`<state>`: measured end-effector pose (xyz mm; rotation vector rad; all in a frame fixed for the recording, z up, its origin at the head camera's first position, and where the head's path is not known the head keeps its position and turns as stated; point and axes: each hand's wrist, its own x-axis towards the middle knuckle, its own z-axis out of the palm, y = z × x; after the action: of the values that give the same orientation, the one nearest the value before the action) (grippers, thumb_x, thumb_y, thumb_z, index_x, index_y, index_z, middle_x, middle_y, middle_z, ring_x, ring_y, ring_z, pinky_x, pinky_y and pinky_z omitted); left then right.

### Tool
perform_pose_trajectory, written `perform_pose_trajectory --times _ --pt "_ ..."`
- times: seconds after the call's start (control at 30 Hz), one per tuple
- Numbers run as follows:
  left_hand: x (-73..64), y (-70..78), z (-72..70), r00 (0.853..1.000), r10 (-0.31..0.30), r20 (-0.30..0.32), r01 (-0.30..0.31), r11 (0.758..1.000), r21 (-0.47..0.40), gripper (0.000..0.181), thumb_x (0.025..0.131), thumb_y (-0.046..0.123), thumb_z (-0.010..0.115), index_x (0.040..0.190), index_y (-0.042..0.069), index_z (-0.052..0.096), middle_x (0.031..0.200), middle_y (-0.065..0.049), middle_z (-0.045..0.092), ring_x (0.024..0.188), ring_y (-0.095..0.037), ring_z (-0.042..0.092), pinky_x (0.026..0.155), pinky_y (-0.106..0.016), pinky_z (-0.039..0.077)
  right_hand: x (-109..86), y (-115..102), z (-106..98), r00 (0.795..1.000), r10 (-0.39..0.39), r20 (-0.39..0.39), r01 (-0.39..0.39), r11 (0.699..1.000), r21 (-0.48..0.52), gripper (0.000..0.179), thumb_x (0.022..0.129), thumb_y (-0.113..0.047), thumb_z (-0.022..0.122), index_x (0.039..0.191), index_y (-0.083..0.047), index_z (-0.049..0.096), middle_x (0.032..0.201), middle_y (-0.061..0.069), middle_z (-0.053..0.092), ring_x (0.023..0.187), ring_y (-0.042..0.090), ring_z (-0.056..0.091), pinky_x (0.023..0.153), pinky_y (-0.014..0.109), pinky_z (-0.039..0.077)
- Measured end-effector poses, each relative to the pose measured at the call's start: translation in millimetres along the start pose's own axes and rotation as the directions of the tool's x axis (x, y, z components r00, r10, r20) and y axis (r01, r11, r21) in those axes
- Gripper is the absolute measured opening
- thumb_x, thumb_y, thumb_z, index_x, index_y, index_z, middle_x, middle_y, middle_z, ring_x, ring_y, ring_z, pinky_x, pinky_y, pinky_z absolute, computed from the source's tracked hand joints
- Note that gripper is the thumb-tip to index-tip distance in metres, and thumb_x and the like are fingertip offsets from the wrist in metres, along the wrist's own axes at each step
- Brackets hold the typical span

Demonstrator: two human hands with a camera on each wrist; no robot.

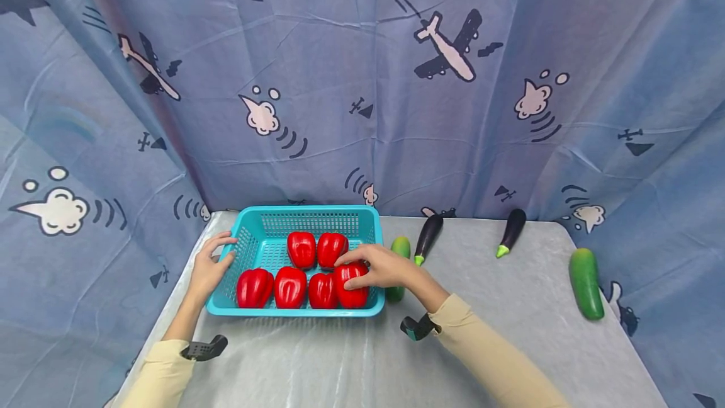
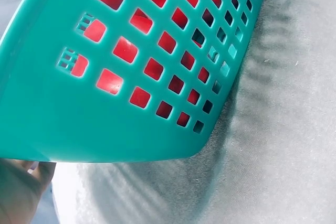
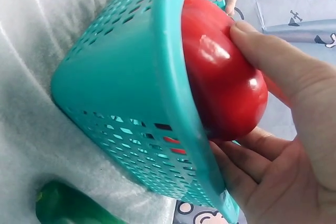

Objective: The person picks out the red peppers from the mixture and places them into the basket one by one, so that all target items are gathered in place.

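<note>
My right hand point(image 1: 379, 266) grips a glossy red bell pepper point(image 3: 226, 72) at the right end of the turquoise basket point(image 1: 294, 312). In the right wrist view the thumb lies over the pepper's upper side and the fingers reach beneath it, close by the basket rim. Several more red bell peppers, such as one at the front left point(image 1: 255, 288), sit in the basket in two rows. At the basket's left side is my left hand point(image 1: 207, 269), fingers loosely spread, with fingertips at the rim. The left wrist view shows only part of that hand, below the basket's corner.
Just right of the basket lies a green cucumber point(image 1: 401, 247), partly hidden by my right hand and wrist. Two dark eggplants, one nearer point(image 1: 430, 233) and one farther right point(image 1: 513, 228), lie at the back. Another cucumber point(image 1: 586, 283) is near the right table edge. A patterned blue curtain point(image 1: 317, 93) surrounds the table.
</note>
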<state>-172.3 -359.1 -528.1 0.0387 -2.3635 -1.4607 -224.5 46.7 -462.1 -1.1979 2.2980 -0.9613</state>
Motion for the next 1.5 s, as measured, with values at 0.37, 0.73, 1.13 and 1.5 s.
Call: perform_pose_trajectory --times 0.37,0.73,1.13,1.5 --pt "-3.5 16.3 1.9 0.999 0.038 -0.014 -0.038 0.999 -0.016 0.028 0.089 -0.018 0.058 0.117 -0.018 0.063 0.139 -0.034 0.049 0.126 -0.046 0.046 0.077 -0.008 0.045 0.7 2.8 -0.3 1.0 0.02 0.015 -0.019 0.999 -0.033 0.048 0.085 -0.026 0.085 0.128 -0.011 0.07 0.12 0.001 0.065 0.11 0.021 0.057 0.076 0.024 0.055" --pt "-1.0 2.0 0.2 1.0 0.008 -0.005 -0.009 1.0 -0.004 0.029 0.091 -0.014 0.061 0.119 -0.01 0.066 0.142 -0.023 0.051 0.129 -0.037 0.047 0.079 -0.008 0.045 0.6 9.7 -0.4 1.0 0.01 -0.023 -0.01 0.999 -0.039 0.043 0.085 -0.023 0.085 0.123 -0.006 0.072 0.117 0.006 0.068 0.111 0.029 0.06 0.078 0.029 0.057" --pt "0.0 0.5 0.5 1.0 0.017 -0.017 -0.017 1.0 -0.004 0.029 0.09 -0.015 0.06 0.118 -0.011 0.066 0.141 -0.023 0.052 0.12 -0.02 0.052 0.078 -0.01 0.047 5.4 6.2 0.8 1.0 -0.015 0.0 0.015 0.995 -0.101 0.037 0.084 -0.02 0.086 0.117 -0.008 0.075 0.112 0.001 0.07 0.105 0.021 0.062 0.083 0.026 0.054" --pt "-0.1 3.7 1.1 1.0 0.02 -0.011 -0.02 1.0 0.003 0.028 0.09 -0.016 0.06 0.118 -0.015 0.064 0.14 -0.029 0.05 0.119 -0.043 0.053 0.077 -0.009 0.047 7.0 1.7 2.0 1.0 0.002 0.018 0.0 0.992 -0.124 0.032 0.085 -0.015 0.085 0.115 -0.01 0.075 0.106 0.001 0.071 0.098 0.017 0.062 0.081 0.026 0.055"
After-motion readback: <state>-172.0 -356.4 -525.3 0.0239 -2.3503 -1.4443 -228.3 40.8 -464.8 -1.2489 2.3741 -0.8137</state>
